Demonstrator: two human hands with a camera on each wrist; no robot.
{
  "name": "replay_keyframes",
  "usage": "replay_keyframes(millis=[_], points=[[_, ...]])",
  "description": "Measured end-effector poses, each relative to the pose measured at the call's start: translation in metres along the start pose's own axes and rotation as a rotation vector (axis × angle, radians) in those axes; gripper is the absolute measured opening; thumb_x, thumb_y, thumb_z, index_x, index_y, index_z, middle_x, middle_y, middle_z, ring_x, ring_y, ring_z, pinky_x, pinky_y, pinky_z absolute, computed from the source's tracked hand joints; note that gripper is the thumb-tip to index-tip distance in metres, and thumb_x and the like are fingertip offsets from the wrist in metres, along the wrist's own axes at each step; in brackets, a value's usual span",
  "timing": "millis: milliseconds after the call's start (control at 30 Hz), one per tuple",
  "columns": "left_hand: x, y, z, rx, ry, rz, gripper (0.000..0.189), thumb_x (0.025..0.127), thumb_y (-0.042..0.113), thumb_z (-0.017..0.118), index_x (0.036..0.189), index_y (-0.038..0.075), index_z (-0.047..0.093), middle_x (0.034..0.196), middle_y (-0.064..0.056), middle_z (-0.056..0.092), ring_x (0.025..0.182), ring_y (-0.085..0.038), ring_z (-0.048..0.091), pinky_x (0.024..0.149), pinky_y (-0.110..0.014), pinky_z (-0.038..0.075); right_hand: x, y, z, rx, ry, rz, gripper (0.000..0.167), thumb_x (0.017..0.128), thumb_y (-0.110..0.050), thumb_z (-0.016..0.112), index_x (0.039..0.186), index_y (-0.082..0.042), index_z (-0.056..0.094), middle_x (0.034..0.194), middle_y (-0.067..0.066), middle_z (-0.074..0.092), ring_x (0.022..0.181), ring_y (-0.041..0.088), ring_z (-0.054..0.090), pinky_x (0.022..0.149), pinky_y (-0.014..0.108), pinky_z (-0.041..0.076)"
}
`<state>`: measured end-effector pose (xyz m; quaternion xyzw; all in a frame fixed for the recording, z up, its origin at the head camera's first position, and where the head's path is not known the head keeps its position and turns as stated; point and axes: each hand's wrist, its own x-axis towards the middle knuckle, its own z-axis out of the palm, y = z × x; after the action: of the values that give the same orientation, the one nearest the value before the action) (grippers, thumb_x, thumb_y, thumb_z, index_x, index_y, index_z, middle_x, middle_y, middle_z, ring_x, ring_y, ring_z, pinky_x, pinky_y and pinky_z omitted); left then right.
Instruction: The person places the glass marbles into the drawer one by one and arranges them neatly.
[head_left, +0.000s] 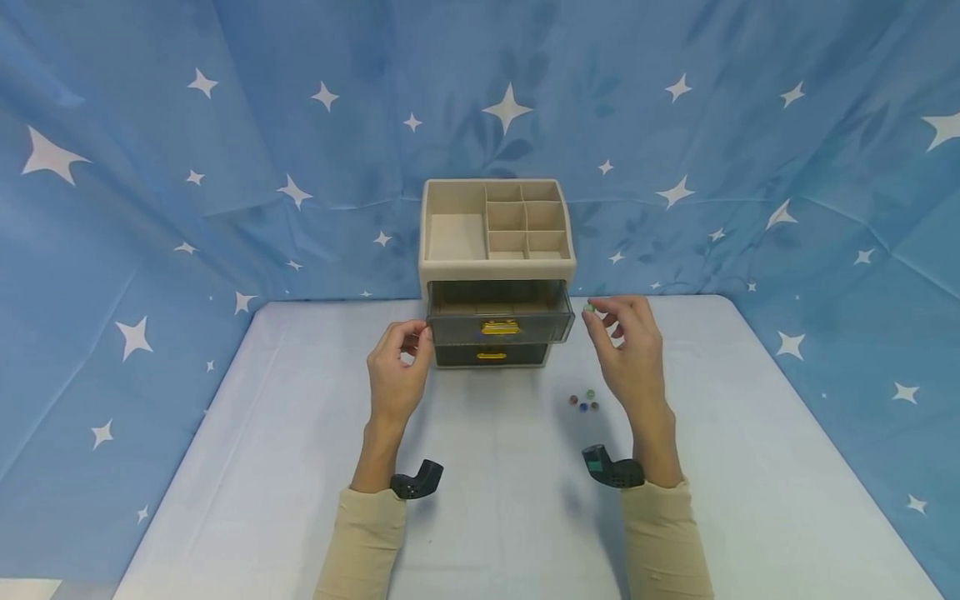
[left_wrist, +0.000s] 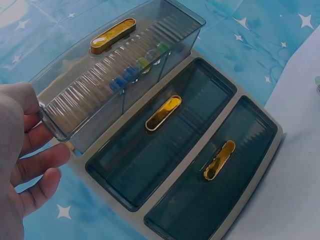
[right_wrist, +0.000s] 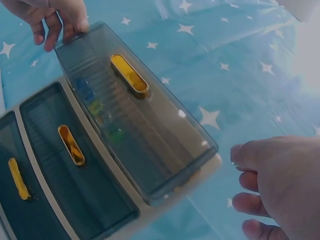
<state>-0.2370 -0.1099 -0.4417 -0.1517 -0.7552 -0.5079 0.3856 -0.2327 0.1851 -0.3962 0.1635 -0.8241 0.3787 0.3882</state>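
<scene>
A clear grey top drawer (head_left: 457, 332) with a gold handle (head_left: 500, 327) stands pulled out of a cream desktop organizer (head_left: 497, 270). At its front left corner, my left hand (head_left: 397, 373) grips the edge between thumb and fingers. Inside the drawer, several coloured marbles (left_wrist: 131, 71) show through the front. My right hand (head_left: 636, 350) pinches a pale green marble (head_left: 588, 308) between thumb and forefinger, just to the right of the drawer; the fingers mostly hide it in the right wrist view. Several more marbles (head_left: 583, 407) lie on the table below that hand.
Two lower drawers (left_wrist: 160, 135) are closed beneath the top one. The organizer's upper tray (head_left: 457, 237) has one large compartment and several small ones. A white cloth (head_left: 495, 500) covers the table, and a blue star-patterned curtain (head_left: 337, 167) hangs behind and on both sides.
</scene>
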Motion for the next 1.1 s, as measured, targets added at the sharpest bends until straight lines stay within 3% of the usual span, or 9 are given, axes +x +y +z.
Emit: replay_keyframes(millis=[300,500,1100], points=[[-0.001,0.0,0.0,-0.006,-0.004,-0.019,0.01,0.094,0.005,0.064,0.1,0.0,0.07,0.091,-0.011,0.071,0.077,-0.021,0.065,0.065,-0.03,0.055,-0.001,-0.008,0.013,0.014,-0.003,-0.021,0.022,0.091,-0.007,0.072,0.111,0.0,0.072,0.103,0.017,0.062,0.083,0.026,0.058,0.071,0.011,0.039],[-0.001,0.0,0.0,-0.004,-0.003,-0.026,0.01,0.094,0.005,0.064,0.1,0.0,0.07,0.092,-0.011,0.071,0.078,-0.021,0.066,0.067,-0.029,0.055,-0.001,-0.011,0.023,0.037,0.026,-0.008,0.02,0.092,-0.007,0.071,0.11,0.002,0.073,0.101,0.018,0.062,0.082,0.027,0.058,0.068,0.021,0.043],[-0.001,0.0,0.0,0.006,0.001,-0.02,0.01,0.094,0.005,0.064,0.1,-0.001,0.069,0.091,-0.012,0.071,0.078,-0.022,0.066,0.066,-0.032,0.056,-0.002,-0.014,0.027,0.018,0.019,0.047,0.022,0.095,-0.011,0.067,0.112,0.002,0.072,0.103,0.017,0.061,0.081,0.029,0.058,0.066,0.016,0.039]])
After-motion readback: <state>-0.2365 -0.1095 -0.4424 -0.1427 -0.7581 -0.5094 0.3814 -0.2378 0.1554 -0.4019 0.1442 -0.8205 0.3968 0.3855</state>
